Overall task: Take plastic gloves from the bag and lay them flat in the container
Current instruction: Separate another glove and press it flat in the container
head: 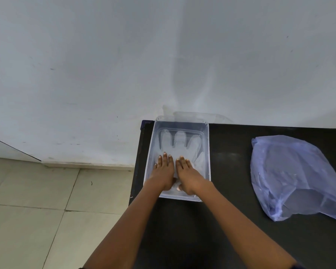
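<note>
Both hands, left [164, 170] and right [186, 172], press open-palmed on glove [179, 141] in container [207, 152], grasping nothing. Film's light, limp, clingy, probably; lift by cuff. Bag [295, 175] well apart.

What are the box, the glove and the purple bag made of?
The box looks like clear hard plastic: the glove shows through its walls. The glove seems thin, cloudy plastic film. The purple bag looks like soft, crinkly plastic film, slightly see-through.
</note>
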